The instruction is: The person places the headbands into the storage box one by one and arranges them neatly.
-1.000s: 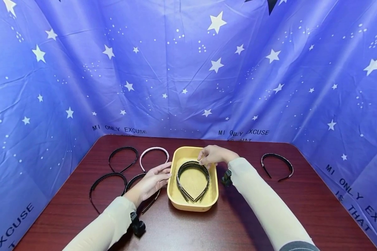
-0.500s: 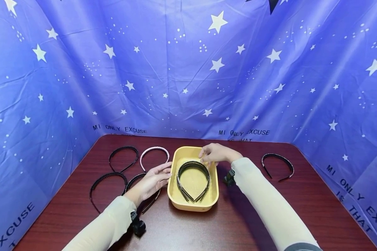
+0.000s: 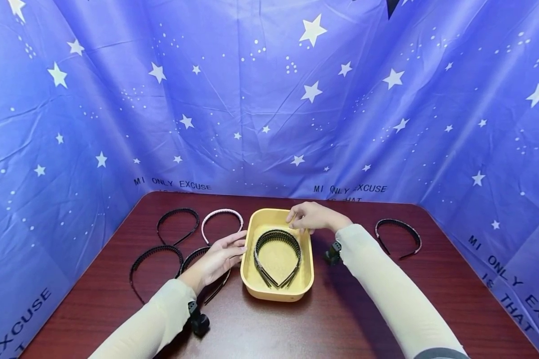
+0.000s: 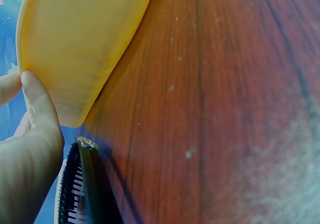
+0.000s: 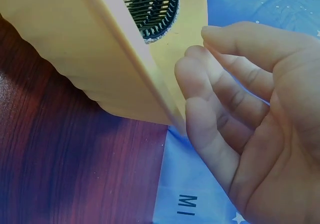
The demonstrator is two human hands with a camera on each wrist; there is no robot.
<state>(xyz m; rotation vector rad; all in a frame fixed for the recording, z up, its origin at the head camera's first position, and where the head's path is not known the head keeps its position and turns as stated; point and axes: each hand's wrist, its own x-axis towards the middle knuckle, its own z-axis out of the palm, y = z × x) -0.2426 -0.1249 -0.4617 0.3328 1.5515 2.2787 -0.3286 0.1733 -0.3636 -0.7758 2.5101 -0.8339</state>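
A yellow plastic basin (image 3: 277,294) stands mid-table in the head view. Inside it lie several black toothed headbands (image 3: 257,257), nested together with their tips towards the front. My left hand (image 3: 217,262) touches the basin's left side with fairly straight fingers; in the left wrist view its thumb (image 4: 37,91) rests at the rim. Over the far right corner hovers my right hand (image 3: 316,218), holding nothing. The right wrist view shows its fingers (image 5: 200,126) loosely bent beside the rim. A black headband (image 3: 215,291) lies partly hidden under my left forearm.
Left of the basin lie a pink-and-black headband (image 3: 222,213) and black headbands (image 3: 177,212), some overlapping. Another patterned headband (image 3: 399,225) lies at the far right of the dark red table (image 3: 269,334). A blue star-printed curtain (image 3: 251,99) encloses the table's back and sides.
My right hand has lifted slightly and drifted right, away from the headbands in the basin. The left hand stays at the basin's side. The view has shifted a little.
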